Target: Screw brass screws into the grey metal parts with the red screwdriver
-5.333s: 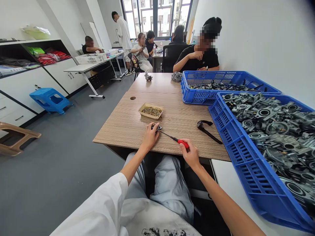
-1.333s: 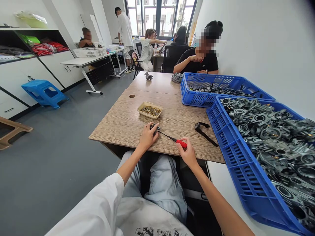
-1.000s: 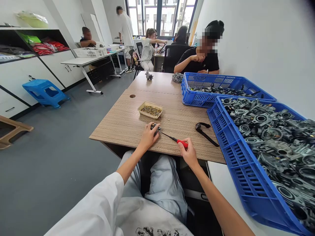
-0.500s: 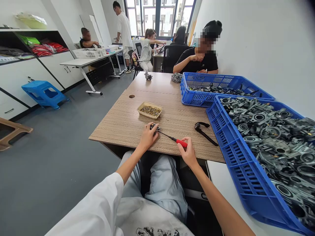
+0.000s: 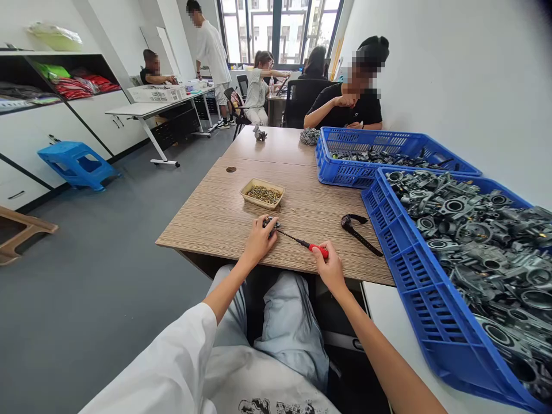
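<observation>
My left hand [image 5: 260,238] is closed around a small dark metal part [image 5: 271,223] and steadies it on the wood-grain table [image 5: 207,213]. Fingers cover much of that part, so its full shape is hidden. My right hand [image 5: 331,265] grips the red handle of a screwdriver [image 5: 317,249]. The thin dark shaft points left, and its tip meets the metal part beside my left fingers. Just beyond my left hand stands a cream tray [image 5: 244,197] of small brass-coloured screws, with a loose one [image 5: 293,209] at its right.
A black wristwatch [image 5: 361,233] lies right of my right hand. Two blue crates, the nearer [image 5: 399,261] and the farther [image 5: 345,175], hold many metal castings along the right side. Another metal part [image 5: 259,133] stands at the far end. A person [image 5: 345,106] sits across the table.
The fingers of my right hand have shifted slightly on the screwdriver's handle. My left hand and the metal part stay in place. A standing person in the background has leaned left.
</observation>
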The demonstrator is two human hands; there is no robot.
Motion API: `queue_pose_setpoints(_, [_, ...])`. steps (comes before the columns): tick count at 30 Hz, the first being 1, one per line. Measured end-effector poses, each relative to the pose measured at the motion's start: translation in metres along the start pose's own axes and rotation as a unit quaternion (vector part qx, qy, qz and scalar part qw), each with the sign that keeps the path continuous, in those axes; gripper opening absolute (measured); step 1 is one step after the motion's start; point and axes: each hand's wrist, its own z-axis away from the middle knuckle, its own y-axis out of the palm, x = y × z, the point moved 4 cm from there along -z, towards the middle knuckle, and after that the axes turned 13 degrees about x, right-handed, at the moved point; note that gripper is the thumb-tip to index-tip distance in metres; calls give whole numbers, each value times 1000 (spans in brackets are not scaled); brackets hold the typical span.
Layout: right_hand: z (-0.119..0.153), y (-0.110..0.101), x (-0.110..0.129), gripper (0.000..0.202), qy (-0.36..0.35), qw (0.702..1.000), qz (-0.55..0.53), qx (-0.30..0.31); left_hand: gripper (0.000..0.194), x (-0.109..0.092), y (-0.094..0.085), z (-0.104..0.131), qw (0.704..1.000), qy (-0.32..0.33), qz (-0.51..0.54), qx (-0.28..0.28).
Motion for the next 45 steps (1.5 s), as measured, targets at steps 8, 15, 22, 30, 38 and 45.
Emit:
queue_pose_setpoints(8, [1,0,4,28,-23,1000,19,-4,51,-1,-1,0,1000,0,0,-2])
queue_pose_setpoints(15, [1,1,-3,26,-22,999,-11,20,51,-1,-2,0,1000,-11,7,-8])
queue_pose_setpoints(22, [-2,0,-3,31,-1,1000,4,6,50,0,-1,0,1000,-10,3,-4])
queue_pose_setpoints(30, [0,3,1,32,-8,998,-65,27,50,0,-1,0,1000,-10,1,-6])
queue_pose_setpoints(38, [-2,3,-6,29,-10,999,-26,23,50,1,-1,0,1000,-13,12,-13])
queue_pose_setpoints(45, [-1,1,-3,33,-12,1000,19,5,49,0,-2,0,1000,-8,7,-15])
